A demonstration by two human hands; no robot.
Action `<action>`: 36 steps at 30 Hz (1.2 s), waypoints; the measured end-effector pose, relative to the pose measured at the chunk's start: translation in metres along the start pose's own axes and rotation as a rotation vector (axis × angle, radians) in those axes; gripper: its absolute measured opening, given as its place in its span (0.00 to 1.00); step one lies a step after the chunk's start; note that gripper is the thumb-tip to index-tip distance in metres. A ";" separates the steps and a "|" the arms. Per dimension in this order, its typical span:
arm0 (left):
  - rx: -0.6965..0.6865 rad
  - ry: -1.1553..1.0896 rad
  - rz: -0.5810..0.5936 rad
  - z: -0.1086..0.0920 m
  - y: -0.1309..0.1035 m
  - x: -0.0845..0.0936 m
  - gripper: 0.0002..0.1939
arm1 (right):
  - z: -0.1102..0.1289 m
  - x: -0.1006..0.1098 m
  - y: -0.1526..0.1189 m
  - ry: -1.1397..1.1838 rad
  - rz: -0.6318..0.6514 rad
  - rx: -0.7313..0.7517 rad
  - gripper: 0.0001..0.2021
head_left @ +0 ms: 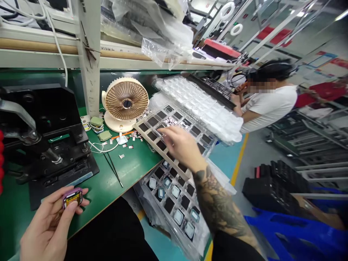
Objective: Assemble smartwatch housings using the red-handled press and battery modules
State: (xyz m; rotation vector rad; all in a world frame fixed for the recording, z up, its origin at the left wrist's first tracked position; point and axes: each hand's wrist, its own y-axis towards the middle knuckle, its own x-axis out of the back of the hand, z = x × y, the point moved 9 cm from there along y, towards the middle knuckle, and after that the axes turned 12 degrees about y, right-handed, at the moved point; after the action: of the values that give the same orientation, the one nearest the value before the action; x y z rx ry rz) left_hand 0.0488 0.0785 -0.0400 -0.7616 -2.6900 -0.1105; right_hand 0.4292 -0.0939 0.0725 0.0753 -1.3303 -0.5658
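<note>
Between the thumb and fingers of my left hand (51, 221) is a small purple-framed device (72, 198) with a yellowish inner part, held above the front edge of the green table. My right hand (181, 145) reaches over a beige tray (150, 144) of dark square compartments, its fingers bent downward. Whatever its fingertips hold, if anything, is too blurred to make out. Small white and pink pieces (170, 121) lie on the tray beyond that hand. A pair of dark tweezers (113, 169) rests on the green table between my hands.
A black clamp fixture (54, 145) stands at the left. The beige fan (127, 103) is behind green pads (104, 135). White moulded trays (198, 108) lie behind the beige tray. Below the table edge is another tray (174, 203) with square parts. A person (272, 98) sits at the right.
</note>
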 end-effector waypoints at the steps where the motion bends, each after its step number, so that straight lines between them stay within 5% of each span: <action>1: -0.003 -0.001 0.004 0.001 0.000 0.000 0.21 | -0.030 0.009 0.007 -0.091 0.046 -0.128 0.16; 4: 0.004 -0.010 0.002 0.006 0.002 0.000 0.22 | -0.101 0.019 0.028 -0.225 0.184 -0.416 0.14; 8: 0.014 -0.053 0.002 0.008 0.002 -0.003 0.23 | -0.138 0.004 0.053 -0.229 0.280 -0.524 0.11; 18: 0.093 -0.132 -0.023 -0.002 -0.006 -0.009 0.21 | -0.140 -0.009 0.058 -0.380 0.299 -0.610 0.14; 27: 0.028 -0.220 0.028 -0.003 -0.001 -0.016 0.18 | -0.111 -0.014 0.061 -0.495 0.360 -0.512 0.15; 30: 0.001 -0.173 0.070 -0.004 0.002 -0.016 0.13 | -0.118 -0.004 0.055 -0.521 0.217 -0.494 0.17; 36: -0.109 0.098 0.126 -0.025 0.002 -0.013 0.03 | -0.094 0.037 0.022 -0.324 -0.412 -0.329 0.35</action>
State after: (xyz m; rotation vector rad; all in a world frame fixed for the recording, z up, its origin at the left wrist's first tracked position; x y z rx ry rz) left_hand 0.0681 0.0700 -0.0210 -0.9314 -2.5526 -0.2582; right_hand 0.5292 -0.1159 0.0896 -0.0153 -1.5264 -1.1800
